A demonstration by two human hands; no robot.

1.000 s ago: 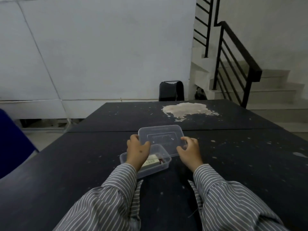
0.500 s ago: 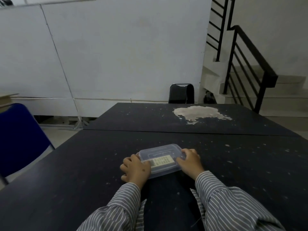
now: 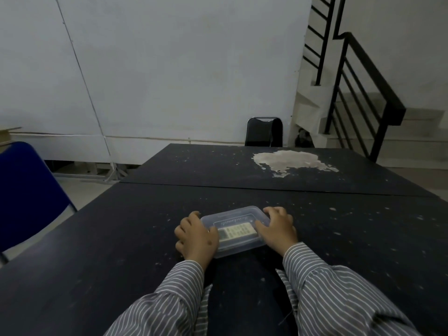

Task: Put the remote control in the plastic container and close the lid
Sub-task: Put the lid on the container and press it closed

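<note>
So the plastic container (image 3: pixel 238 246) sits on the dark speckled tabletop (image 3: pixel 121 238) right between the two hands, lid (image 3: pixel 232 217) on top. The remote control (image 3: pixel 238 232) is inside, visible through the clear plastic, buttons too blurry to read. Left hand (image 3: pixel 196 237) presses on the container's left end and covers that corner; right hand (image 3: pixel 276 230) clamps the right end, fingertips on the lid. Can't tell if the lid is fully snapped shut. Striped sleeves (image 3: pixel 339 294) run off the bottom edge, and a blue chair (image 3: pixel 26 190) left of the left hand is cut off
</note>
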